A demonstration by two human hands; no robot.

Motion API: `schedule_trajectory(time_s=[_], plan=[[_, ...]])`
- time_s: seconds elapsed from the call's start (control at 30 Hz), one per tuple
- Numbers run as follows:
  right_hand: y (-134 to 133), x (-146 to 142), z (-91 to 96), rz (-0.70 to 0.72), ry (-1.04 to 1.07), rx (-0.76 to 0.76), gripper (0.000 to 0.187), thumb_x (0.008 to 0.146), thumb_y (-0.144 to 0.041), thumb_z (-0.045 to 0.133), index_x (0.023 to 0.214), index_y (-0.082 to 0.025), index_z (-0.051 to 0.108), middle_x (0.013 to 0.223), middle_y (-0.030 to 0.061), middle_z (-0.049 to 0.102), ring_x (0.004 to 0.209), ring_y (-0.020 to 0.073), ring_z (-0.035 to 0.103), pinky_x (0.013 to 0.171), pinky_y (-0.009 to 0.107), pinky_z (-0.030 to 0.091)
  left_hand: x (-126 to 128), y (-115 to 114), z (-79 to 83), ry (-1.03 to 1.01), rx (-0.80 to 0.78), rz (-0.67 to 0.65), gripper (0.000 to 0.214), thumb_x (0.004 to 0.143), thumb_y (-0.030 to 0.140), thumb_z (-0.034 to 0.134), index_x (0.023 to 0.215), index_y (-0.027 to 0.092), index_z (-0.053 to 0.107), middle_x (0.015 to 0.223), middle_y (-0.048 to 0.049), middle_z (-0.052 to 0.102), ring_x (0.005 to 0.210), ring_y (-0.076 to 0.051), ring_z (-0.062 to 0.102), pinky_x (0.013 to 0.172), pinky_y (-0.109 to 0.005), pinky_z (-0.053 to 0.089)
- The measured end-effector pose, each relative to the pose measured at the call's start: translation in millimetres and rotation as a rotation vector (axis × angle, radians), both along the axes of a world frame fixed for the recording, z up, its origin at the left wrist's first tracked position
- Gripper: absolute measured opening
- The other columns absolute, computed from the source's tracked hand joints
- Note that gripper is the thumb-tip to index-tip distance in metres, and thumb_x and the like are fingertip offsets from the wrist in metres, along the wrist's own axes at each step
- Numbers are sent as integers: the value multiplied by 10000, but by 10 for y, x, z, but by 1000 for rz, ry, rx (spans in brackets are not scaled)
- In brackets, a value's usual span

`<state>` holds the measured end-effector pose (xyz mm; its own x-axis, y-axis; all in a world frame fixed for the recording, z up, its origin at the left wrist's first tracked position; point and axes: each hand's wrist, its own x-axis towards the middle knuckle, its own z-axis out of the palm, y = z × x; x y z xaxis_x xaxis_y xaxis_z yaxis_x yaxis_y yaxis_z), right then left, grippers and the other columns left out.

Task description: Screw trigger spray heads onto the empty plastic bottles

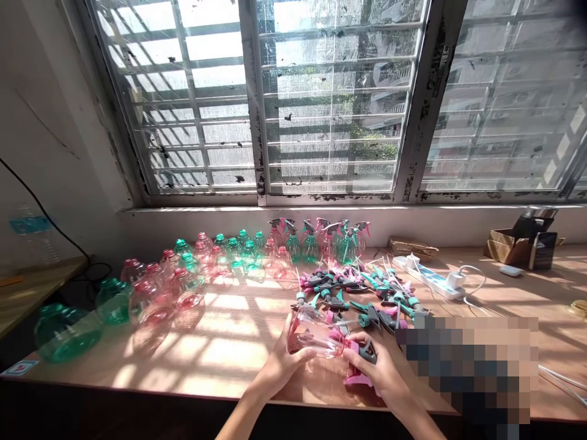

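A clear pink bottle (316, 339) lies tilted on its side, its neck pointing right, with my left hand (280, 362) closed around its base. My right hand (380, 370) is closed on a dark grey and pink trigger spray head (367, 351), whose pink collar is at the bottle's neck. Whether the threads are engaged cannot be seen. Just beyond my hands lies a pile of loose spray heads (378, 315) in pink, teal and grey, with thin dip tubes sticking out.
Several capless green and pink bottles (153, 299) stand at the left. Bottles with spray heads (310, 244) line the wall under the window. Farther right are a white power strip (428, 278), cables and a cardboard box (507, 247). A pixelated patch (477, 360) covers the right front.
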<state>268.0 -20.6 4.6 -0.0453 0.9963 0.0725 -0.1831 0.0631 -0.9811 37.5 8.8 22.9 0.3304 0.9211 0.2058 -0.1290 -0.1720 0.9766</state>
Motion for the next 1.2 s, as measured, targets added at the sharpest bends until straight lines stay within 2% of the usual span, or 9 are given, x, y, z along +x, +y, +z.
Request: schedule_trajectory(time_s=[0.1, 0.2, 0.4, 0.53, 0.6, 0.77, 0.83, 1.03, 1.2], plan=[[7, 22, 7, -5, 6, 8, 436, 719, -552, 865, 910, -213, 669, 619, -26, 620, 571, 175, 610, 514, 296, 600, -9, 23, 20, -51, -25, -40, 743, 817, 337, 807, 1480, 247, 484, 1354, -124, 666, 1199, -323, 639, 1088, -478, 466], [24, 36, 17, -34, 39, 3, 418, 723, -572, 853, 887, -227, 683, 656, -12, 641, 577, 178, 609, 516, 300, 596, -18, 51, -31, -83, -71, -90, 811, 705, 330, 899, 1431, 228, 554, 1259, -147, 712, 1138, -361, 670, 985, -476, 532], [71, 3, -43, -2, 24, 43, 436, 730, -622, 819, 803, -216, 677, 621, -3, 654, 524, 182, 616, 496, 289, 541, -47, 94, -322, -131, -118, -7, 1195, 471, 405, 1007, 1516, 373, 428, 1544, -151, 454, 1203, -393, 612, 971, -484, 522], [116, -24, -233, 11, -2, 71, 484, 694, -618, 844, 865, -200, 671, 571, -17, 644, 478, 172, 599, 485, 280, 488, -185, 13, -380, -153, -102, 36, 1177, 577, 657, 893, 1563, 378, 313, 1560, -165, 397, 1149, -380, 641, 929, -486, 548], [144, -27, -319, 25, -23, 91, 477, 710, -597, 844, 894, -193, 669, 563, -18, 646, 489, 169, 600, 507, 277, 474, -274, -36, -377, -164, -79, 71, 1120, 640, 676, 850, 1564, 395, 282, 1582, -150, 353, 1185, -364, 622, 958, -466, 533], [180, -26, -338, 72, 51, 62, 476, 693, -589, 858, 876, -194, 667, 559, -4, 673, 461, 164, 600, 475, 261, 430, -383, -60, -405, -129, -97, 19, 958, 631, 532, 928, 1444, 261, 499, 1140, -154, 684, 1131, -355, 649, 991, -467, 496], [179, -22, -304, 74, 89, 40, 483, 683, -597, 864, 869, -197, 667, 554, -2, 679, 447, 162, 602, 467, 263, 446, -383, -63, -413, -114, -81, 23, 957, 614, 478, 951, 1443, 279, 515, 1220, -160, 663, 1232, -377, 589, 1009, -458, 485], [179, 18, -308, 80, 104, 0, 482, 699, -584, 865, 898, -201, 650, 554, -11, 679, 447, 152, 612, 458, 248, 489, -327, -170, -398, 5, 17, -50, 980, 832, 419, 796, 1600, 401, 187, 1410, -124, 577, 1208, -345, 598, 1060, -507, 451], [165, 22, -324, 149, 59, 77, 493, 713, -538, 869, 981, -192, 642, 594, -21, 682, 473, 141, 625, 479, 237, 493, -341, -188, -403, 5, -4, 26, 1223, 691, 572, 870, 1619, 346, 105, 1591, -152, 381, 1229, -372, 571, 1062, -498, 455]])
